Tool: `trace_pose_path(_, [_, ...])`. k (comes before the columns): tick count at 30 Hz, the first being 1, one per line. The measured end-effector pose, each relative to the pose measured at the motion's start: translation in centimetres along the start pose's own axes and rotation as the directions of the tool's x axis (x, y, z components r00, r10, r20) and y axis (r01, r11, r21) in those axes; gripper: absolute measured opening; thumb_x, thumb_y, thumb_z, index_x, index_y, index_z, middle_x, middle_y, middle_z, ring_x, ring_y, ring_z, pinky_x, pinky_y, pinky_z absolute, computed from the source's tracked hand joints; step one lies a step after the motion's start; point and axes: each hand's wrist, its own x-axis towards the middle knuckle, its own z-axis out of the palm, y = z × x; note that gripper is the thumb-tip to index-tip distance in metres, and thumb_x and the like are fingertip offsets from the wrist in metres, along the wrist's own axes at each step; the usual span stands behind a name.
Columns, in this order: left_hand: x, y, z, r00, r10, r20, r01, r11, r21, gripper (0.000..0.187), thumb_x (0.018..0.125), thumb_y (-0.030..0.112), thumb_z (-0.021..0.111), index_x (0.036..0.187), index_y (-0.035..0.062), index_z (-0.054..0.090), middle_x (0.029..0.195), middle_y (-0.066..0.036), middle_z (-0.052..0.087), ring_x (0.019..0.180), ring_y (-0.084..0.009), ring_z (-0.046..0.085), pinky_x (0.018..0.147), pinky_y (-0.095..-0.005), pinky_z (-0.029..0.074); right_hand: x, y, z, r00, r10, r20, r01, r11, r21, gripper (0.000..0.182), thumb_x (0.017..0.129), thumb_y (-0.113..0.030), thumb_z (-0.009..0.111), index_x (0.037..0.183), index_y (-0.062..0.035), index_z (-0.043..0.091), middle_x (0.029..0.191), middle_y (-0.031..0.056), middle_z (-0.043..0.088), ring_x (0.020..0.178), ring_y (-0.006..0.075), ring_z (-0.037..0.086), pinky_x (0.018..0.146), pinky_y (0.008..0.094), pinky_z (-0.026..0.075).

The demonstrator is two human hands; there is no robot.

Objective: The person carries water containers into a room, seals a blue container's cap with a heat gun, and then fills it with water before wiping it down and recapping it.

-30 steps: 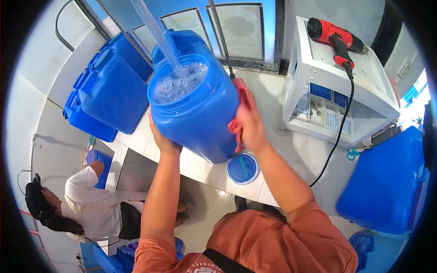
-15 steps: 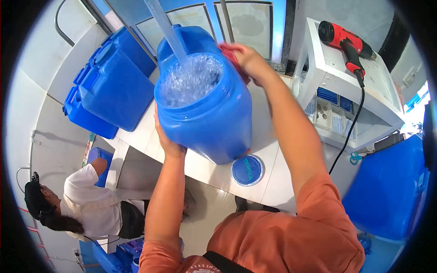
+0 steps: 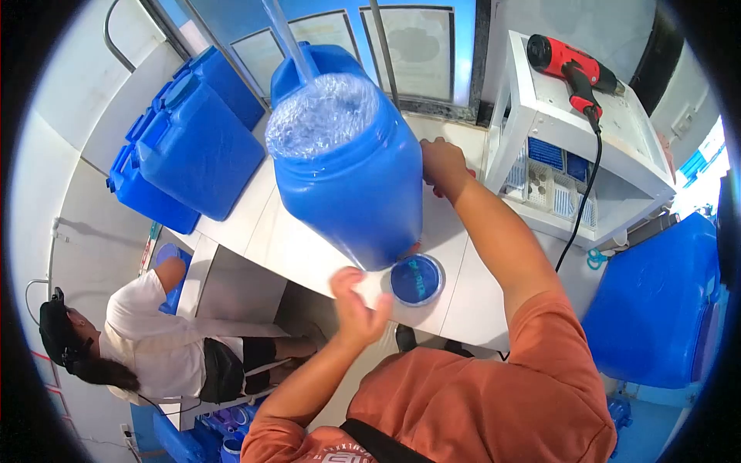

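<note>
A big blue water container [image 3: 351, 197] stands on the white table, its wide round mouth facing up. Clear water [image 3: 324, 116] churns at the brim, and a stream [image 3: 290, 38] pours into it from above. My left hand [image 3: 359, 309] is off the container, fingers spread, in front of the table edge. Close beside it lies a round blue lid [image 3: 417, 279] with green lettering. My right hand [image 3: 446, 163] is closed at the container's right side, with bits of a red cloth [image 3: 439, 191] showing beneath it; most of the cloth is hidden.
More blue containers [image 3: 197, 147] stand at the left. A white shelf [image 3: 617, 139] on the right bears a red and black heat gun [image 3: 575, 69], its cord hanging down. Teal scissors [image 3: 596, 258] lie near another blue container [image 3: 656, 309]. At lower left a person [image 3: 154, 332] works.
My left hand has let go of the container and come toward me. My right hand has gone down from the rim with the red cloth. The water stands higher in the mouth.
</note>
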Motion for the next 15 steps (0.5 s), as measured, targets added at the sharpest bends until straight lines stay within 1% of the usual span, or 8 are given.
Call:
trace_pose_path(1, [-1.0, 0.9, 0.9, 0.985, -0.022, 0.169, 0.0, 0.992, 0.129, 0.072, 0.081, 0.034, 0.074, 0.133, -0.0027, 0.041, 0.127, -0.023, 0.043, 0.116, -0.0377, 0.042, 0.101, -0.049, 0.033, -0.8, 0.0, -0.1, 1.0, 0.001, 0.013, -0.001, 1.0, 0.0, 0.035, 0.084, -0.014, 0.068, 0.118, -0.0095, 0.065, 0.107, 0.0162, 0.067, 0.092, 0.0312, 0.071, 0.077, 0.0409, 0.058])
trace_pose_path(4, [-2.0, 2.4, 3.9, 0.913, -0.112, 0.392, 0.002, 0.963, 0.269, 0.084, 0.079, 0.047, 0.075, 0.139, -0.0011, 0.043, 0.136, -0.026, 0.04, 0.126, -0.0422, 0.038, 0.104, -0.0533, 0.03, -3.1, 0.2, -1.4, 0.984, 0.098, 0.152, -0.122, 0.981, 0.153, 0.042, 0.078, -0.009, 0.067, 0.12, -0.0061, 0.061, 0.095, 0.0154, 0.072, 0.089, 0.03, 0.072, 0.073, 0.0409, 0.058])
trace_pose_path(6, [-2.3, 2.6, 5.0, 0.875, -0.113, 0.47, -0.063, 0.937, 0.343, 0.09, 0.077, 0.049, 0.076, 0.143, -0.0004, 0.04, 0.14, -0.028, 0.038, 0.13, -0.0443, 0.034, 0.107, -0.0554, 0.028, -3.2, 0.3, -1.9, 0.998, -0.01, 0.066, 0.008, 0.999, 0.036, 0.045, 0.077, -0.008, 0.069, 0.121, -0.0063, 0.06, 0.094, 0.0147, 0.073, 0.088, 0.0316, 0.072, 0.074, 0.0429, 0.058])
trace_pose_path(8, [-3.0, 2.5, 5.8, 0.847, -0.141, 0.513, -0.082, 0.919, 0.386, 0.09, 0.074, 0.054, 0.078, 0.139, 0.0008, 0.045, 0.146, -0.031, 0.032, 0.137, -0.0487, 0.028, 0.109, -0.0614, 0.024, -7.4, -2.0, -11.5, 0.973, 0.053, 0.224, -0.118, 0.95, 0.29, 0.045, 0.078, -0.009, 0.066, 0.123, -0.0066, 0.059, 0.101, 0.0179, 0.07, 0.091, 0.0352, 0.07, 0.078, 0.0453, 0.057])
trace_pose_path(10, [-3.3, 2.9, 5.9, 0.831, -0.193, 0.521, -0.03, 0.921, 0.389, 0.086, 0.068, 0.055, 0.081, 0.128, 0.001, 0.05, 0.148, -0.031, 0.03, 0.137, -0.0494, 0.028, 0.109, -0.0608, 0.025, -11.4, -2.5, -16.5, 0.997, -0.012, -0.08, 0.033, 0.964, 0.263, 0.042, 0.079, -0.01, 0.064, 0.12, -0.0051, 0.058, 0.11, 0.02, 0.065, 0.094, 0.0369, 0.068, 0.081, 0.0442, 0.056])
trace_pose_path(12, [-3.5, 2.7, 6.1, 0.825, -0.205, 0.527, 0.004, 0.934, 0.357, 0.083, 0.066, 0.052, 0.083, 0.123, 0.0016, 0.05, 0.147, -0.032, 0.031, 0.136, -0.0503, 0.029, 0.108, -0.0605, 0.027, -14.2, -1.0, -21.2, 0.928, -0.07, -0.366, 0.187, 0.937, 0.294, 0.042, 0.079, -0.008, 0.061, 0.12, -0.0038, 0.058, 0.116, 0.0197, 0.06, 0.094, 0.0373, 0.068, 0.083, 0.0416, 0.056])
trace_pose_path(14, [-3.6, 2.4, 6.6, 0.821, -0.22, 0.527, 0.036, 0.941, 0.338, 0.08, 0.063, 0.05, 0.085, 0.118, 0.0022, 0.051, 0.146, -0.034, 0.032, 0.136, -0.0512, 0.03, 0.108, -0.0602, 0.029, -16.8, 1.0, -27.3, 0.868, 0.113, -0.484, 0.066, 0.939, 0.337, 0.041, 0.08, -0.009, 0.059, 0.121, -0.0046, 0.058, 0.112, 0.0191, 0.063, 0.095, 0.0373, 0.067, 0.085, 0.0414, 0.055])
trace_pose_path(15, [-3.6, 2.0, 7.0, 0.824, -0.244, 0.511, 0.052, 0.931, 0.361, 0.079, 0.062, 0.047, 0.086, 0.117, 0.0028, 0.05, 0.144, -0.034, 0.033, 0.134, -0.0512, 0.032, 0.106, -0.0596, 0.031, -17.4, 2.9, -29.6, 0.875, 0.258, -0.411, -0.019, 0.864, 0.502, 0.04, 0.081, -0.015, 0.06, 0.121, -0.008, 0.059, 0.112, 0.0201, 0.063, 0.098, 0.0388, 0.066, 0.087, 0.0443, 0.054])
